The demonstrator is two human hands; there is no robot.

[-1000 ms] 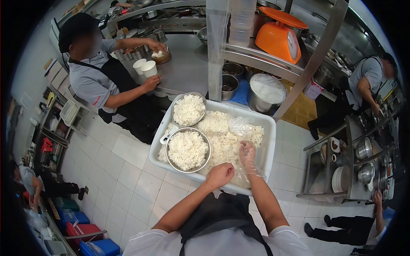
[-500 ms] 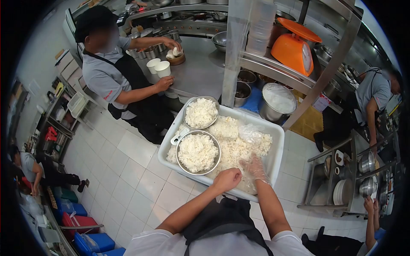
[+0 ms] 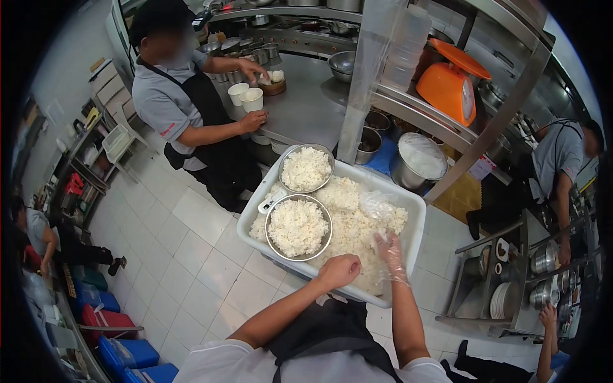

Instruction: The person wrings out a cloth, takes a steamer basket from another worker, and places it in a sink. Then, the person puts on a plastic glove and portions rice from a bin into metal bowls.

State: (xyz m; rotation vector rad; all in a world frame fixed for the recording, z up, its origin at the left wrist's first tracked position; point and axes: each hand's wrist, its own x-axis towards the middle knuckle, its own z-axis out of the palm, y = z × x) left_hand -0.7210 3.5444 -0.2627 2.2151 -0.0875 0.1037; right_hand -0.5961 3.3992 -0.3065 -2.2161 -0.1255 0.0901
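A white tub of cooked rice stands in front of me. My left hand, bare and curled into a fist, is over its near side; nothing shows in it. In a clear plastic glove, my right hand reaches into the tub's right part, fingers apart and touching the rice. Two metal bowls heaped with rice, a near one and a far one, sit at the tub's left. A white handle lies between them. Crumpled clear plastic rests on the rice.
A co-worker stands at the steel counter, a hand by two white cups and a round steamer. Behind the tub are a steel pot and a shelf with an orange scale. Another person is at right, near a rack.
My right hand has moved up and slightly right across the rice. My left fist stays put. The co-worker's far hand has lifted off the white items in the steamer, fingers spreading.
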